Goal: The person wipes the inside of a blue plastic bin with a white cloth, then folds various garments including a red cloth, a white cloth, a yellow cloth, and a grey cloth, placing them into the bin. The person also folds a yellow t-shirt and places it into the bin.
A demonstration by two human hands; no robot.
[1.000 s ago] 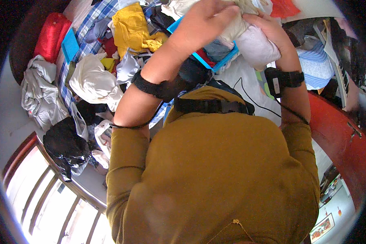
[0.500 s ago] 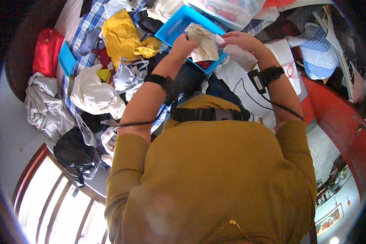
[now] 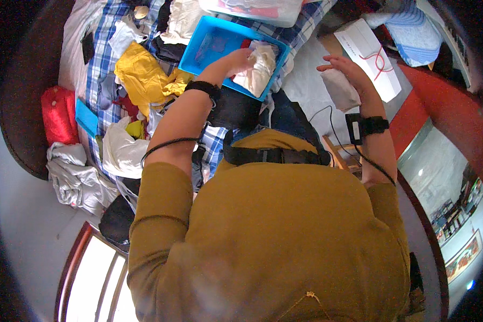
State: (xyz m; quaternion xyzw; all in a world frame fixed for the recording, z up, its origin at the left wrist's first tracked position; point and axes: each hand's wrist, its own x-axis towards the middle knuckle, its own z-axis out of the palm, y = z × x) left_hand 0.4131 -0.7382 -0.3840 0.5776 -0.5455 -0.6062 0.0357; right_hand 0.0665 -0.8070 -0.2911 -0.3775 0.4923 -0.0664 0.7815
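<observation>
A blue open-topped plastic box (image 3: 201, 40) sits in front of me on a checked bedspread. My left hand (image 3: 238, 61) reaches into it, its fingers closed at the edge of a folded cream cloth (image 3: 256, 72). That cloth lies in the right part of the box, with a bit of red fabric beside it. Out to the right of the box, my right hand (image 3: 351, 74) holds a bundled whitish cloth (image 3: 339, 91) against its palm, fingertips pointing left. The bundle's exact kind cannot be made out.
Left of the box lie a yellow garment (image 3: 140, 75), a white garment (image 3: 122, 147) and a flat blue lid (image 3: 86, 118). A red bundle (image 3: 58, 115) is at the far left. A clear plastic container (image 3: 268, 12) stands behind the box. A white paper bag with red cord (image 3: 367, 59) lies right.
My right hand has moved away from the box to the right, carrying the whitish bundle. The cream cloth has gone lower into the box with my left hand at it. The view has shifted.
</observation>
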